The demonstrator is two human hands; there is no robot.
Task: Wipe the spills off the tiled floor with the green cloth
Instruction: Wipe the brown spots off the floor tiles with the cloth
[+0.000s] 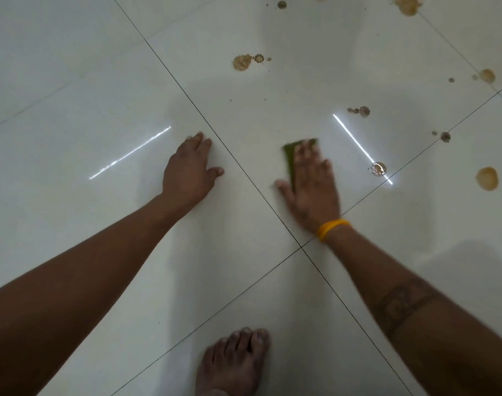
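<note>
My right hand (312, 187) lies flat on the green cloth (290, 155) and presses it to the white tiled floor (101, 81); most of the cloth is hidden under the palm, and the hand is blurred. My left hand (188, 170) rests palm down on the floor to the left, fingers apart, holding nothing. Brown spills dot the tiles beyond and right of the cloth: a grainy patch (242, 62), a small cluster (359, 111), a wet blob (378, 169), a round puddle (487, 178) and a big stain (408, 4) at the top edge.
A bare foot (234, 364) stands on the floor at the bottom centre, between my arms. Dark grout lines cross just below my right wrist (301, 247). A yellow band (332, 228) circles the right wrist. Bright light streaks reflect on the glossy tiles.
</note>
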